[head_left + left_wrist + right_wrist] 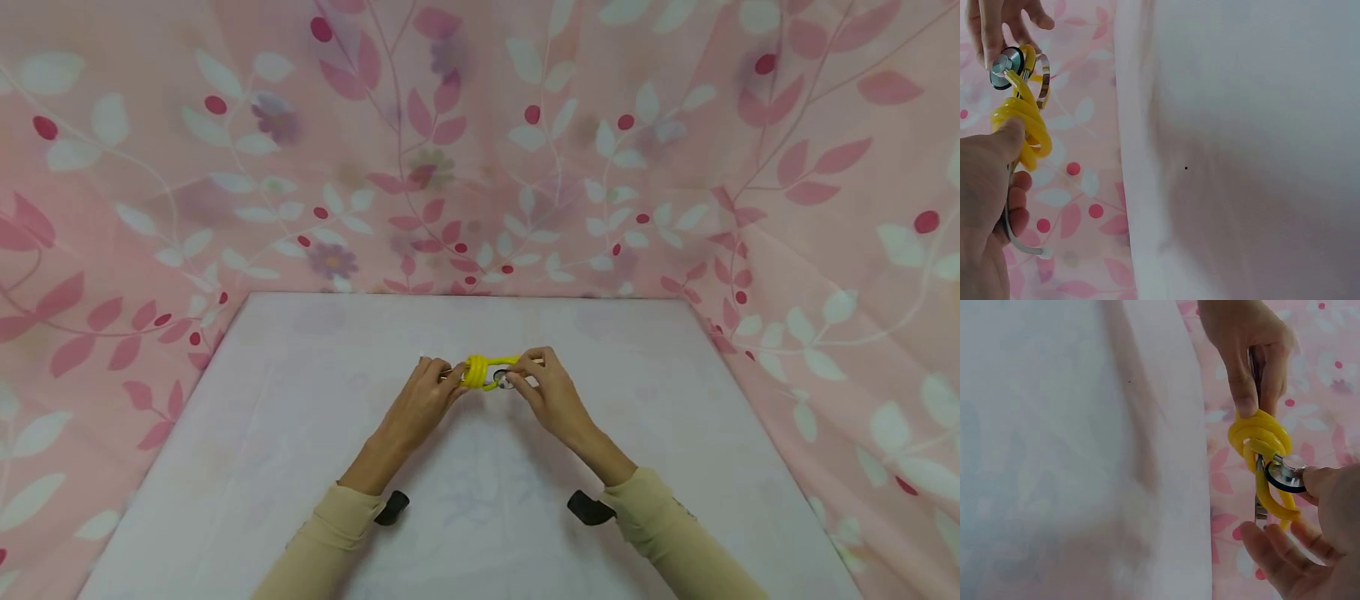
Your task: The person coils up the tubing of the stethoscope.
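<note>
A stethoscope with yellow tubing is held up between both hands, over the far half of the table. Its tubing is wound in several turns around the metal ear tubes, as the left wrist view shows. My left hand grips the ear tubes, with the thumb pressed against the yellow coil. A pale ear tip sticks out below that hand. On the other side, my right hand pinches the round metal chest piece at its edge. A loop of tubing hangs by the right fingers, which are spread beside it.
A white-covered table lies under the hands. Pink floral cloth rises behind it and along both sides. Black straps show at both sleeve cuffs.
</note>
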Available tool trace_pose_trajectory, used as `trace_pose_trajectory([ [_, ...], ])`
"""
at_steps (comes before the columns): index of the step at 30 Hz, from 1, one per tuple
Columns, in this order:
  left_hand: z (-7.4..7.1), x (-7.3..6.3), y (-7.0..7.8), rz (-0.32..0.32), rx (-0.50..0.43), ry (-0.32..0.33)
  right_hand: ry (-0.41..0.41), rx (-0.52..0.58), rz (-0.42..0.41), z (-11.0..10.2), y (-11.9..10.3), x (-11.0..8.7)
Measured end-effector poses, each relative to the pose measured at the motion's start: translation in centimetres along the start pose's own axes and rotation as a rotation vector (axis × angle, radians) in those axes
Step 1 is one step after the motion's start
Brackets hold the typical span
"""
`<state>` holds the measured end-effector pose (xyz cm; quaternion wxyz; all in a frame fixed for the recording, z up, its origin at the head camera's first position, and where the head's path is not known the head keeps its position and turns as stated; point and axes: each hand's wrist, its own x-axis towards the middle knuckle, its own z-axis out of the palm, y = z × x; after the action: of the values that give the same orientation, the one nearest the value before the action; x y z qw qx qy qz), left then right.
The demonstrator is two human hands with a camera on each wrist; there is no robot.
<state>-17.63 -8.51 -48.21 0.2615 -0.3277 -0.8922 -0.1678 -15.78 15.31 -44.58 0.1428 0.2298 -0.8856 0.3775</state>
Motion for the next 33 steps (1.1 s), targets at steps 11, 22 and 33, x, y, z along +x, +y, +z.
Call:
trace_pose_trajectory([
  [11, -0.1, -0.4, 0.1, 0.04, -0.017, 0.032, -0.243, 0.367, 0.337, -1.3, 0.8, 0.9],
  [22, 0.3, -0.6, 0.5, 0.04, -0.017, 0.015, -0.266, 0.221, 0.34, -0.6, 0.9, 0.9],
  [33, 0.7, 0.1, 0.8, -0.046, -0.135, 0.016, 0.054, -0.234, -0.109, 1.2, 1.7, -0.2],
])
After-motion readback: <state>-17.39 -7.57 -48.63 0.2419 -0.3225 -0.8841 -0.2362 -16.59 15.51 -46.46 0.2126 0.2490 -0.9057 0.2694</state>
